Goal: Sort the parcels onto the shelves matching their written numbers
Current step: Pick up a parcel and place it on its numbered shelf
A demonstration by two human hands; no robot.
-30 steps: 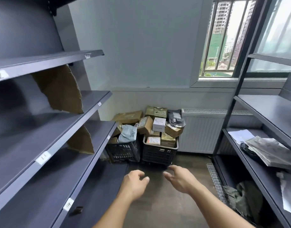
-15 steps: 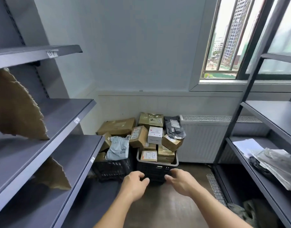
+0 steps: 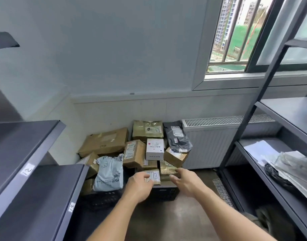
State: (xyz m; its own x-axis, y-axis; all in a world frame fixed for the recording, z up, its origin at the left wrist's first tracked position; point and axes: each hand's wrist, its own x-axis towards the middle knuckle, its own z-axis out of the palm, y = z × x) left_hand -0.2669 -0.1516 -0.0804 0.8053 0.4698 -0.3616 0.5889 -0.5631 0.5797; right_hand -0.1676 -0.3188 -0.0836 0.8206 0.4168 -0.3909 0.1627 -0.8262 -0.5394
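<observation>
The left hand [image 3: 140,186] reaches forward with its fingers loosely curled and holding nothing. Its fingertips overlap a small taped parcel [image 3: 154,176], but I cannot tell whether they touch it. The right hand [image 3: 185,183] is just to its right, fingers relaxed and slightly spread, near a tan parcel [image 3: 167,170]. Both parcels lie at the near edge of a heap in a black crate [image 3: 164,193] on the floor. To the left, a pale blue mailer bag [image 3: 109,173] slumps over a second crate [image 3: 100,200]. Farther back sit a white box [image 3: 154,149] and a dark grey bag [image 3: 178,139]. Labelled shelves [image 3: 36,197] stand at the left.
</observation>
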